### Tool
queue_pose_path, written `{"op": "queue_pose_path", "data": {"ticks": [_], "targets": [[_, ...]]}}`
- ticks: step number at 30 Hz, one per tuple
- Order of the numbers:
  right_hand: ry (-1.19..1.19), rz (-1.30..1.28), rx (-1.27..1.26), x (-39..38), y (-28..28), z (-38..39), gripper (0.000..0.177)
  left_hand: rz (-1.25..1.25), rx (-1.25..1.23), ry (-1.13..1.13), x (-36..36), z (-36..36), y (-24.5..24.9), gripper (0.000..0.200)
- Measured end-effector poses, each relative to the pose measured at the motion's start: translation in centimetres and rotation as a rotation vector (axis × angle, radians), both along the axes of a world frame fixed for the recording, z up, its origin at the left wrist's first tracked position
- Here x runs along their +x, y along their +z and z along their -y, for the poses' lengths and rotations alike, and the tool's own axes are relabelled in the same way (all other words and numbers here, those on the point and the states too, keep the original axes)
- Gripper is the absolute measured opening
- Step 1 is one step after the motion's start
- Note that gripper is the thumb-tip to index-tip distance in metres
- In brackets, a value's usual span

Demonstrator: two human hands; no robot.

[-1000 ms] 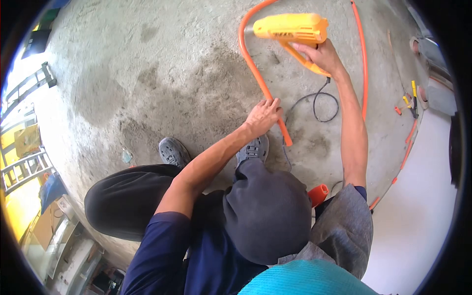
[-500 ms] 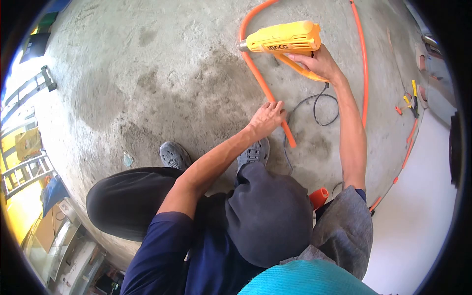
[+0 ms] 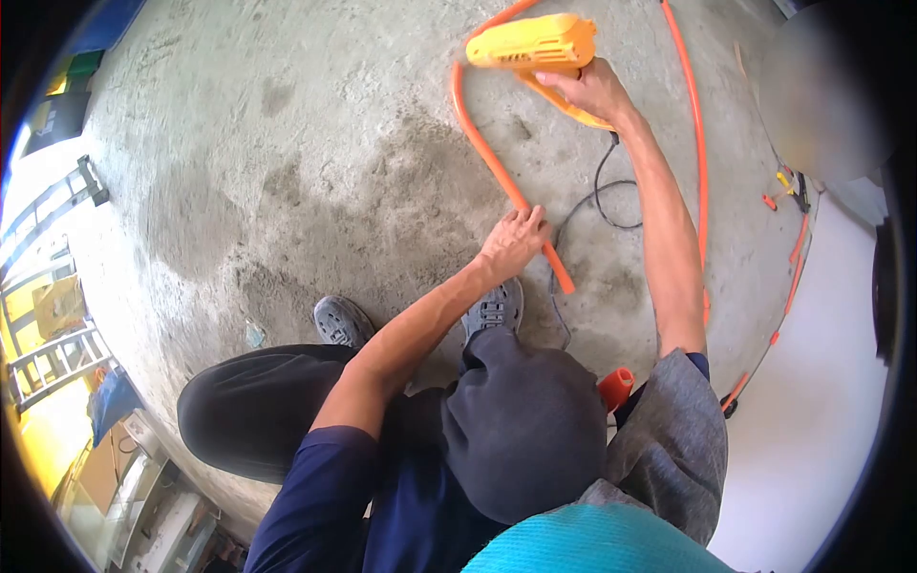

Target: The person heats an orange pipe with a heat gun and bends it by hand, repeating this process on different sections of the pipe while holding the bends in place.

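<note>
My left hand [image 3: 516, 241] is closed around an orange pipe [image 3: 489, 158] near its lower end, which sticks out just beyond my fingers. From there the pipe runs up and bends, passing behind a yellow heat gun [image 3: 535, 43]. My right hand [image 3: 594, 91] grips the handle of that gun, its nozzle end pointing left over the bend of the pipe. A dark cord [image 3: 597, 186] hangs from the handle and loops on the floor.
A long orange pipe [image 3: 693, 105] lies to the right on the concrete floor [image 3: 334, 124]. Beyond it are yellow-handled pliers [image 3: 798, 188] and short orange pieces. An orange-red tube [image 3: 616, 387] is by my right knee. Ladders [image 3: 57, 368] stand at the left. A blurred shape covers the upper right.
My right hand has moved the heat gun up and to the left along the pipe. My left hand still holds the pipe, almost in place. The blurred shape at the upper right is new.
</note>
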State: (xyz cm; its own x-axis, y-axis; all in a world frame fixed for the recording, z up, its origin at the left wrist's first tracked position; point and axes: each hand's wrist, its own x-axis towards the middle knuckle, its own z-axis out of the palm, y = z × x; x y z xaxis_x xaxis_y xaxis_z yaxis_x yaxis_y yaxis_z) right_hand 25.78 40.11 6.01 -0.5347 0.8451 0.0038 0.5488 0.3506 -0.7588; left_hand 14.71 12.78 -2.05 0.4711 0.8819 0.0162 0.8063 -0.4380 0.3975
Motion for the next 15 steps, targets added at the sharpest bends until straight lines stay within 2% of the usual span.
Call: {"op": "queue_pose_path", "data": {"ticks": [2,4,9,11,12,14,15], "targets": [[0.061,-0.031,0.066,-0.4,-0.1,0.2,0.047,0.021,0.007,0.011,-0.1,0.0,-0.3,0.027],[-0.03,0.072,0.033,-0.6,0.2,0.1,0.047,-0.001,-0.024,-0.003,0.0,0.0,-0.2,0.025],[-0.177,-0.028,0.118,0.1,0.6,-0.2,0.041,-0.001,-0.035,-0.019,0.0,-0.3,0.0,0.032],[-0.081,0.005,-0.099,0.5,1.6,0.7,0.032,-0.011,-0.037,-0.017,-0.1,-0.3,-0.2,0.031],[-0.082,0.005,-0.102,0.7,1.1,0.8,0.032,-0.018,-0.038,-0.015,-0.1,-0.3,0.0,0.03],[-0.285,-0.463,-0.496,1.1,-0.4,1.3,0.023,-0.027,-0.038,-0.01,-0.1,-0.4,0.3,0.03],[-0.364,-0.525,-0.519,1.5,-1.9,0.9,0.021,-0.03,-0.038,-0.012,-0.1,-0.4,0.2,0.029]]}}
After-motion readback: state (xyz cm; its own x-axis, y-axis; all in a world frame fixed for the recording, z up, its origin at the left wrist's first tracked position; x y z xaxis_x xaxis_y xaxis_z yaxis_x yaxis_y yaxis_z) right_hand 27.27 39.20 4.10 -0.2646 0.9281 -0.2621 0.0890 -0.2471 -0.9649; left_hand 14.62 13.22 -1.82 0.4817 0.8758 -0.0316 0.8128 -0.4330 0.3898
